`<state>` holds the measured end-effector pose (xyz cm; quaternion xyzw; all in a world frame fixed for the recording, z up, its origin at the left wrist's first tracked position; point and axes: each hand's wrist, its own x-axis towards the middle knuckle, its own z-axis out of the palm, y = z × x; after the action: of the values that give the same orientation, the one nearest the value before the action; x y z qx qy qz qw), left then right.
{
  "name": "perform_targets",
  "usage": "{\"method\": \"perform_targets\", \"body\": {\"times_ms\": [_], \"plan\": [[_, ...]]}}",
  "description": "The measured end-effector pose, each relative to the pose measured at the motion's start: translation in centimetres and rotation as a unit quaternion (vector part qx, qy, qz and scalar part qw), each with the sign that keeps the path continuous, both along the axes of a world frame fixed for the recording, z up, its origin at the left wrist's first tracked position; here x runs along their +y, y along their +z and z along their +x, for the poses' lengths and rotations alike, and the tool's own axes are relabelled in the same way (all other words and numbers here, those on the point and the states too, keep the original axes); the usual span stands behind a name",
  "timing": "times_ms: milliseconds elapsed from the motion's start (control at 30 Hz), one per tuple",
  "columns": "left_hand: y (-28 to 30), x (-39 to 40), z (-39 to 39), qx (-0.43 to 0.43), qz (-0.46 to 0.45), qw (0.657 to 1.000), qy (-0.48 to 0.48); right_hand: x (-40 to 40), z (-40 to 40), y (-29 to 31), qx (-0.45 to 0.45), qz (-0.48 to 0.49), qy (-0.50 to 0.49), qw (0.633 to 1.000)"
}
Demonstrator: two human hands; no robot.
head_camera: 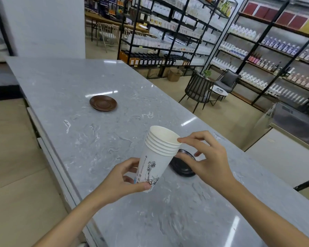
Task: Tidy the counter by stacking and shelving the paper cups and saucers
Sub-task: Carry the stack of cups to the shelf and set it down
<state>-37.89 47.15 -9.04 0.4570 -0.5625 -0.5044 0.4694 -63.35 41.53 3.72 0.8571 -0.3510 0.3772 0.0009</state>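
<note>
Head view: the stack of paper cups [157, 157] is up off the desk [96, 139], tilted, mouth leaning toward the far edge, five rims showing nested at the top. The left hand [121, 177] is clamped round the lower part of the outer cup, thumb across the printed drawing, fingers wrapped behind. The right hand [206, 161] is not gripping anything; its fingers are spread and curled, with one fingertip [180, 139] resting on the top rim at the right side. Just behind the stack, near the right edge of the desk, lies a black saucer [183, 166], partly hidden by the cups and the right hand. A brown saucer [103, 103] sits alone well toward the far left corner.

The step in hand looks like seating the nested cups evenly. To do it well, I'd say press straight down along the stack's axis rather than on one side of the rim, keep the left grip light enough not to dent the paper wall, and square the rims before carrying. Both saucers are not yet gathered.
</note>
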Motion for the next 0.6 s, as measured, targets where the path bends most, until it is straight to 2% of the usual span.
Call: {"method": "perform_targets", "body": {"times_ms": [267, 600], "plan": [[0.9, -2.0, 5.5, 0.002, -0.002, 0.999, 0.049, -3.8, 6.4, 0.6, -0.002, 0.019, 0.041, 0.999], [1.9, -6.4, 15.5, -0.018, 0.013, 0.995, 0.095, -10.9, 17.0, 0.0, -0.047, 0.039, 0.087, 0.994]]}}
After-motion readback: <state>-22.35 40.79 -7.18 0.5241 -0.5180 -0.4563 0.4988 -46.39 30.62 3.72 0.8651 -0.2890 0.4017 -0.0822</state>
